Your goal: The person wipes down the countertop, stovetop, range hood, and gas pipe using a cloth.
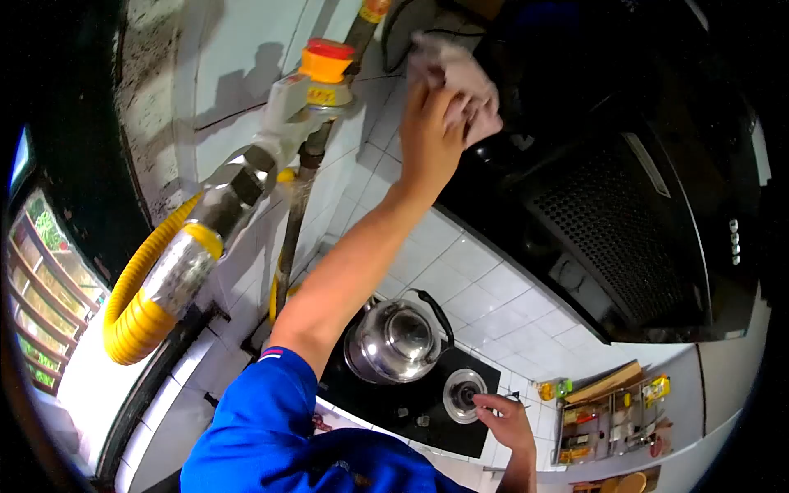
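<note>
My left hand (431, 135) is raised high and closed on a pale pinkish cloth (460, 78), which is slightly blurred. The cloth is at the left side of the black range hood (526, 193); whether it touches the hood I cannot tell. Lower down, my right hand (505, 421) is near the gas burner (465, 394) on the black cooktop (448, 435). Its visible fingers reach out, and nothing shows in them. A shiny steel kettle (403, 335) with a black handle stands on the cooktop, below my left forearm.
At the left, a gas valve with a red and orange knob (327, 62) and a yellow corrugated hose (136, 304) run along the tiled wall (460, 255). A rack of bottles and packets (612, 423) stands at the lower right. A barred window (49, 287) is far left.
</note>
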### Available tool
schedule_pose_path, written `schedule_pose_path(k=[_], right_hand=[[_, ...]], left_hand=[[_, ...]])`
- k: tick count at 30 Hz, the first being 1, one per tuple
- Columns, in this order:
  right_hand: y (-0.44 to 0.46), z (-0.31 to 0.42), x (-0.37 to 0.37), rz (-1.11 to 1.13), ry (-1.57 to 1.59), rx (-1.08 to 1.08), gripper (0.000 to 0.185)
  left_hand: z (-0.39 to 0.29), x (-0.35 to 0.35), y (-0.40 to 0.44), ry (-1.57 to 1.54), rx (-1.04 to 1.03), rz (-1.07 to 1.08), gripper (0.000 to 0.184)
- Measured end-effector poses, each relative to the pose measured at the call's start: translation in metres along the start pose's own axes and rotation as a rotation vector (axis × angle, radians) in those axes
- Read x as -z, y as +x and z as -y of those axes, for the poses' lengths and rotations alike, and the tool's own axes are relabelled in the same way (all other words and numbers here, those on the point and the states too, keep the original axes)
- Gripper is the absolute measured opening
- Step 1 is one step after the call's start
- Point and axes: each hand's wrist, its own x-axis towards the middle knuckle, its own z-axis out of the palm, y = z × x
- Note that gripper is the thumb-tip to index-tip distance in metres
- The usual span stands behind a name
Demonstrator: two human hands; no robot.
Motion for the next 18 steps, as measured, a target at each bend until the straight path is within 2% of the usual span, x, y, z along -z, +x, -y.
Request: schedule_pose_path(k=[4,5,7,9,11,13,14,15,18], right_hand=[[0.003,-0.006,-0.003,0.026,0.032,0.055,0.028],[0.003,-0.007,-0.003,0.023,0.037,0.058,0.028],[0.000,-0.010,-0.004,0.013,0.019,-0.002,0.028],[-0.002,-0.011,-0.005,0.009,0.044,-0.011,0.028],[-0.004,-0.015,-0.004,0.011,0.062,-0.027,0.028],[-0.006,-0.017,-0.003,0.027,0.004,-0.001,0.029],[-0.007,-0.016,-0.004,0.025,0.035,-0.053,0.030],[-0.007,-0.016,-0.004,0.026,0.036,-0.053,0.030],[-0.004,-0.020,-0.005,0.006,0.067,-0.017,0.030]], left_hand=[[-0.038,-0.021,0.082,0.045,-0.335,-0.093,0.028],[-0.029,-0.026,0.085,0.045,-0.290,-0.053,0.021],[-0.017,-0.022,0.070,0.066,-0.319,-0.113,0.029],[-0.003,-0.004,0.032,0.087,-0.119,0.033,0.028],[0.023,0.005,-0.011,0.074,-0.030,0.082,0.018],[0.023,0.017,-0.025,0.090,0.034,0.143,0.019],[0.025,0.019,-0.029,0.103,0.097,0.196,0.019],[0.019,0.018,-0.021,0.104,0.097,0.196,0.019],[-0.020,0.006,0.041,0.166,-0.155,0.021,0.021]])
